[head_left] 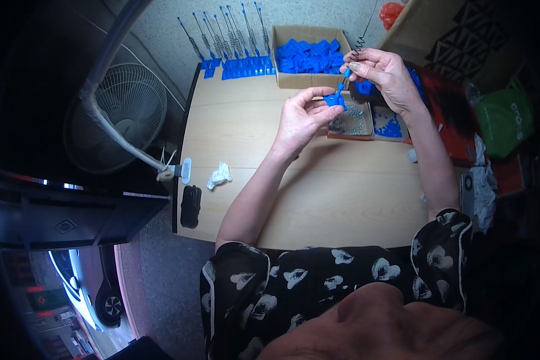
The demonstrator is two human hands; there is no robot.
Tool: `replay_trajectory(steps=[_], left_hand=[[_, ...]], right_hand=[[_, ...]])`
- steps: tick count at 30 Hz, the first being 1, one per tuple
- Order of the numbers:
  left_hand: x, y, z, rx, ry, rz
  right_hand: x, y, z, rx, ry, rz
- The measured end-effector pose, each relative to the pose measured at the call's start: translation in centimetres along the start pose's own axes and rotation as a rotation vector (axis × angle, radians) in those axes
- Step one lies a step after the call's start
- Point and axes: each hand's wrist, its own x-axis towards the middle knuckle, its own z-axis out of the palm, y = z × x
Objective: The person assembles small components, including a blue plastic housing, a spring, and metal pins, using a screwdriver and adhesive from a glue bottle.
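Observation:
Over the far middle of the table, my left hand point(303, 120) pinches a small blue plastic base point(335, 100) between thumb and fingers. My right hand point(383, 75), just above and to the right, is closed on a thin rod with a dark coil spring point(357, 47). The rod's blue lower end point(347, 72) points down at the blue base's narrow neck; whether they touch is hard to tell. Below the hands stand a tray of small metal parts point(351, 123) and a tray of small blue pieces point(388, 127), partly covered by my right forearm.
A cardboard box point(282, 79) of blue bases stands at the back. Left of it, several spring rods point(228, 45) stand upright in blue bases. A crumpled white tissue point(219, 176), a black case point(190, 206) and a clamped arm point(165, 171) are at the left edge. A fan point(117, 114) stands beyond.

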Motion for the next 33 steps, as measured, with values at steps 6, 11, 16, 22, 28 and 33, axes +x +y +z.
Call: replay_trajectory(steps=[6,11,16,22,28,33], left_hand=[[2.3,1.8,0.2,0.134,0.054,0.223],[3.8,2.3,0.0,0.257,0.091,0.29],[4.5,2.2,-0.8,0.057,-0.025,0.141],[4.8,3.1,-0.6,-0.02,-0.046,0.054],[5.3,2.6,-1.5,-0.101,-0.087,0.051],[5.8,2.4,-1.6,-0.137,-0.114,0.029]], right_hand=[[2.0,-2.6,-0.7,-0.018,-0.022,-0.078],[2.7,-2.5,-0.8,0.012,0.022,-0.105],[3.5,-2.6,-1.0,0.01,0.061,-0.077],[4.1,-2.6,-1.0,-0.029,0.115,-0.084],[4.9,-3.2,0.0,-0.069,0.163,-0.118],[5.3,-3.5,-0.1,-0.105,0.184,-0.12]])
